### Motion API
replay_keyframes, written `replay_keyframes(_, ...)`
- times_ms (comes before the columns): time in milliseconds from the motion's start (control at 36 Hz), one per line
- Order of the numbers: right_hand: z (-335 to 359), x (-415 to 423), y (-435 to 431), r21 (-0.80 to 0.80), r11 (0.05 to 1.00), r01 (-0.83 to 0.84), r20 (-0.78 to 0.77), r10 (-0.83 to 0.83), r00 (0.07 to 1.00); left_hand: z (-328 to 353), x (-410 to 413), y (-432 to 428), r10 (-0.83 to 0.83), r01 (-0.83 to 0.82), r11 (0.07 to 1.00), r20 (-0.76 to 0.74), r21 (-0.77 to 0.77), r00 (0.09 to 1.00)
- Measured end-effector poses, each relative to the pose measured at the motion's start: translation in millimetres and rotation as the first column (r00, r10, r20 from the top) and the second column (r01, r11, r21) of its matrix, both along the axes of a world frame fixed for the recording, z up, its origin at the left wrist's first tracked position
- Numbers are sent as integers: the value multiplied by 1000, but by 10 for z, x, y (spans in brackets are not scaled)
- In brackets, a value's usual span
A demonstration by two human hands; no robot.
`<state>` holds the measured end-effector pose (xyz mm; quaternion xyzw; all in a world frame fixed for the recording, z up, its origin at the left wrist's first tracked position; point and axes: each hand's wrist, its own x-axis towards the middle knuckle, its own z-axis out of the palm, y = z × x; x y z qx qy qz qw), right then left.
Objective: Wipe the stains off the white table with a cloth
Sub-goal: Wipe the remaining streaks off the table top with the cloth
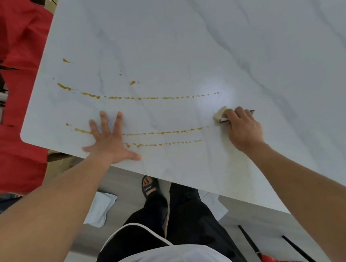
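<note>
Gripped in the curled fingers of the right hand point(244, 128) is a small folded cloth point(220, 115), which is pressed down on the big white table point(243, 35), just past the right end of the stain lines. The left hand point(110, 141) is laid flat on the table with its fingers spread wide. Red covers point(10, 42) are seen past the table's left end. Thin lines of orange-brown stains point(142, 98) are spread between the two hands, and one line is covered by the left hand.
</note>
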<state>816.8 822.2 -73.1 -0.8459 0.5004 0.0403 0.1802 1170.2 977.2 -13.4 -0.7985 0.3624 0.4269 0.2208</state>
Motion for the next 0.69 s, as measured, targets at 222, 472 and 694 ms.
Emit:
replay_keyframes(222,-21,-42,548,-6,982,-190,40,190,981,-20,16,26,1,-1,1000,-8,-4,1000)
replay_keyframes(472,-30,-59,952,-5,988,-156,38,156,987,-19,6,48,-1,1,1000,-24,-3,1000)
replay_keyframes(694,-51,-81,1234,-11,991,-130,30,130,991,-57,32,81,-14,14,1000,-28,-22,1000)
